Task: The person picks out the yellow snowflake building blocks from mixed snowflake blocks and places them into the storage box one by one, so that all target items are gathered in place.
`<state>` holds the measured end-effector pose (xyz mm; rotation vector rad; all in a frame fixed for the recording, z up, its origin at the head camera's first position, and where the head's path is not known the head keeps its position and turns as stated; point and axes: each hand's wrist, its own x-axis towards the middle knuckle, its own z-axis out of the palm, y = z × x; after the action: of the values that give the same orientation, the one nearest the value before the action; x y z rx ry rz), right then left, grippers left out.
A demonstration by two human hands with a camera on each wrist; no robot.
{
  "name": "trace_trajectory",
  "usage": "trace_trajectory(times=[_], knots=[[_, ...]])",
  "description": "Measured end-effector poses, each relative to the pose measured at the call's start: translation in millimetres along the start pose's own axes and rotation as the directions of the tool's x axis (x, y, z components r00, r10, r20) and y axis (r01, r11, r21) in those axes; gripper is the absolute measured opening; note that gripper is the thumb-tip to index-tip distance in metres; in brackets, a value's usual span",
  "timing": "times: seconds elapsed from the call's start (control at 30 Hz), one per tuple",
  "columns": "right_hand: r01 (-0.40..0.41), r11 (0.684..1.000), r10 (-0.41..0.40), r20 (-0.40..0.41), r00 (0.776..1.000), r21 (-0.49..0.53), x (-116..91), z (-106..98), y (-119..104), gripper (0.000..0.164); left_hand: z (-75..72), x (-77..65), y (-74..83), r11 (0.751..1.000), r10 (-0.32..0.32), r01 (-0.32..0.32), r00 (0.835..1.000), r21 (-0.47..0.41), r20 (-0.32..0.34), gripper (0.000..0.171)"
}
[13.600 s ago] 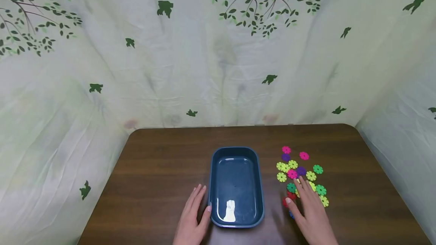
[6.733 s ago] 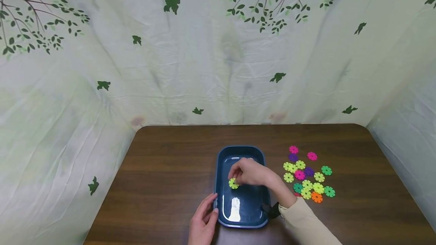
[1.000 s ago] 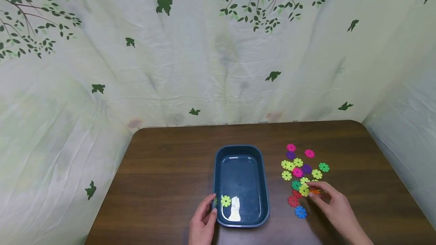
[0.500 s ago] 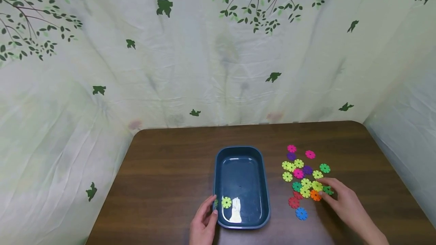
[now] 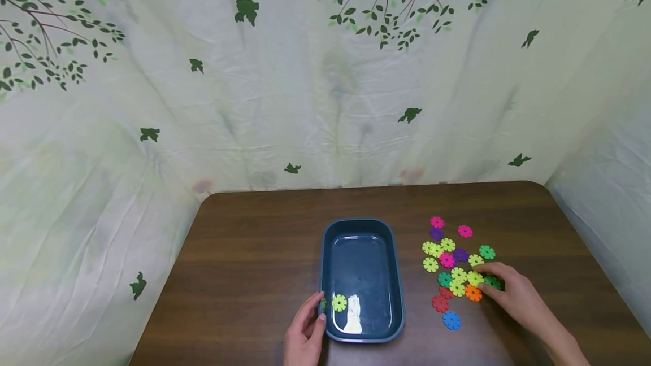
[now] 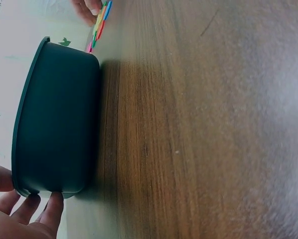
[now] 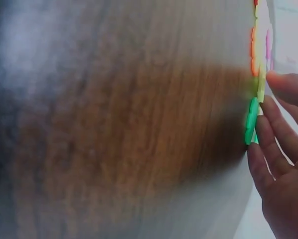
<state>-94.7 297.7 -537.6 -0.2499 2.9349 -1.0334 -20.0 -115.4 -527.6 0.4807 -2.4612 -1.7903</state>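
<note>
A dark blue tray [image 5: 373, 337] stands on the table; its outer wall [image 6: 59, 114] fills much of the left wrist view. My left hand [image 5: 303, 332] rests its fingertips and thumb against the tray's left edge. One yellow notched plastic disc [image 5: 339, 303] lies inside near that side. To the right, my right hand [image 5: 519, 298] has thumb and index finger on opposite edges of another yellow notched disc [image 5: 474, 279] in the spread of pieces. Under its other fingers is a green disc [image 7: 251, 121], partly covered by the hand in the head view. An orange disc [image 5: 473, 293] lies beside the thumb.
Several more notched discs are scattered around, among them a blue disc [image 5: 451, 320] nearest the front, a red disc [image 5: 440, 303], a purple disc [image 5: 461, 255] and a pink disc [image 5: 465, 231]. Behind the brown wooden table [image 5: 244, 264] hangs a leaf-patterned cloth [image 5: 305, 89].
Since a second ago my right hand has shifted a little right, from over the orange disc to the yellow disc behind it. Earlier it put a yellow disc into the tray. My left hand stays put.
</note>
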Motion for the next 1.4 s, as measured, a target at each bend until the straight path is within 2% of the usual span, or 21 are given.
trace_trajectory(times=[0.27,0.47,0.77,1.0,1.07,1.2,1.4], knots=[[-0.011,1.000,0.011,0.036,0.999,-0.008,4,-2,7,0.033,0.8,1.7,0.0,1.000,-0.017,0.017,1.000,0.005,-0.001,0.041],[-0.021,0.999,0.019,0.072,0.997,0.032,7,-4,7,0.035,1.2,1.2,0.7,0.999,-0.039,0.039,0.999,0.012,0.003,0.041],[-0.042,0.996,0.032,0.128,0.991,0.080,12,-6,6,0.035,1.6,1.2,0.1,0.999,-0.033,0.033,0.999,0.013,0.004,0.041],[-0.074,0.992,0.061,0.115,0.992,0.106,12,-4,7,0.036,0.2,0.5,-1.4,0.999,0.018,-0.018,1.000,-0.028,-0.002,0.041],[-0.095,0.990,0.084,0.108,0.991,0.105,12,-4,6,0.038,-0.2,0.5,-0.7,1.000,0.009,-0.010,1.000,-0.018,-0.003,0.041],[-0.137,0.987,0.130,0.096,0.987,0.078,13,-5,4,0.043,-0.6,0.3,-0.3,1.000,0.002,-0.002,1.000,-0.020,0.004,0.041],[-0.166,0.985,0.163,0.069,0.984,0.051,13,-4,2,0.041,-0.9,0.5,-3.6,0.996,0.051,-0.050,0.999,-0.072,-0.001,0.041]])
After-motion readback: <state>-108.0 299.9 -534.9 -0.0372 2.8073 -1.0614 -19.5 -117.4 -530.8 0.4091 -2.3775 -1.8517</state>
